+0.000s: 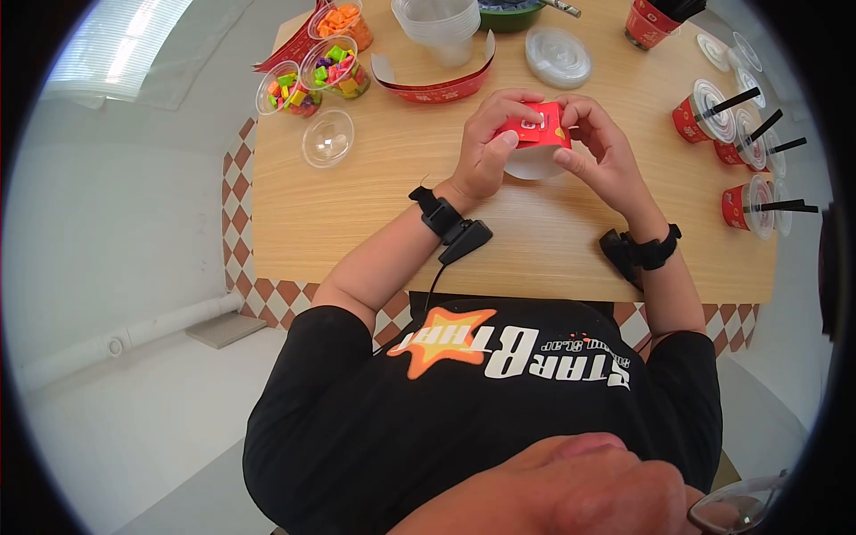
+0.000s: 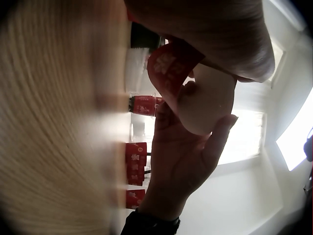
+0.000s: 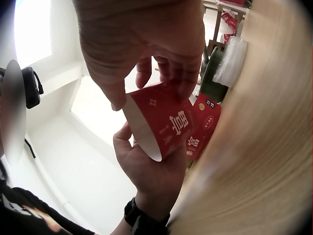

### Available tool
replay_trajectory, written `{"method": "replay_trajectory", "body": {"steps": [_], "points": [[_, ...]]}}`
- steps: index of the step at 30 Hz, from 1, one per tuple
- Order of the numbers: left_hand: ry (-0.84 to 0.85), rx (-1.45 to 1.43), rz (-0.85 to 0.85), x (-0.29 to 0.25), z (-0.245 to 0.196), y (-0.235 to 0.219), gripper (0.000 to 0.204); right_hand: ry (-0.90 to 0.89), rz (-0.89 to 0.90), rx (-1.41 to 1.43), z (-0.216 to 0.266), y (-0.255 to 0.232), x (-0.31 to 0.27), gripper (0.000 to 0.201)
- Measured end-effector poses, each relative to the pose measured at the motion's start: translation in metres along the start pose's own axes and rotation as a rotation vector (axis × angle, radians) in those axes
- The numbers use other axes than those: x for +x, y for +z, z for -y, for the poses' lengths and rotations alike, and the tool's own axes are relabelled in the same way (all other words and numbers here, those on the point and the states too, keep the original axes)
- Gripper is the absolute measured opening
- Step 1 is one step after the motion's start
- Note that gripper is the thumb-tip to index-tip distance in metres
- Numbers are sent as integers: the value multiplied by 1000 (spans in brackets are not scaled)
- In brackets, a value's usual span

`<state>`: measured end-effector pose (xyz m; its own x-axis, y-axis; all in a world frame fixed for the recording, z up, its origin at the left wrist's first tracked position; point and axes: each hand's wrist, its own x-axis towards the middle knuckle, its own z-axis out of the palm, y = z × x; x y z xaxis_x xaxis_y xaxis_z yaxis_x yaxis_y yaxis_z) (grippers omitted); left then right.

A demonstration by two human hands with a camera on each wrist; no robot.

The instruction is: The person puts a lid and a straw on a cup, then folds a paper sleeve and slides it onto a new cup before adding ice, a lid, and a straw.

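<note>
A red paper cup sleeve (image 1: pixel 560 134) with a white inside is curled round between my two hands, over the table. My left hand (image 1: pixel 490 147) grips its left side, the thumb on the red printed face. On the other side my right hand (image 1: pixel 606 152) pinches the edge, thumb near the lower rim and fingers behind. The right wrist view shows the sleeve (image 3: pixel 161 115) bent into a tapered ring, its white inner face toward the camera. Seen from the left wrist, the sleeve's pale inside (image 2: pixel 208 100) faces out, with right-hand fingertips at its edge.
Flat red sleeves (image 1: pixel 437 92) lie beyond my hands, near stacked clear cups (image 1: pixel 437 22) and lids (image 1: pixel 557 58). Tubs of colourful pieces (image 1: pixel 334 67) stand left by a clear dome lid (image 1: pixel 327 139). Lidded red-sleeved cups with straws (image 1: pixel 736 207) line the right edge.
</note>
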<state>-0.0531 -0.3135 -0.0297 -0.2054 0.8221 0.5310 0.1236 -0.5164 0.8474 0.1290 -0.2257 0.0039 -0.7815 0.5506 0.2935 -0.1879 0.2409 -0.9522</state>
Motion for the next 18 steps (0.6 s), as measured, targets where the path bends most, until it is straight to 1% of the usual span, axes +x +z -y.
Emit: {"method": "replay_trajectory", "body": {"steps": [11,18], "points": [[25,46,7,1,-2,-1,37,13,13,-1,-4,1,1,34],[-47,-41,33,0,-2,-3,35,67,60,1,-3,0,0,35]]}}
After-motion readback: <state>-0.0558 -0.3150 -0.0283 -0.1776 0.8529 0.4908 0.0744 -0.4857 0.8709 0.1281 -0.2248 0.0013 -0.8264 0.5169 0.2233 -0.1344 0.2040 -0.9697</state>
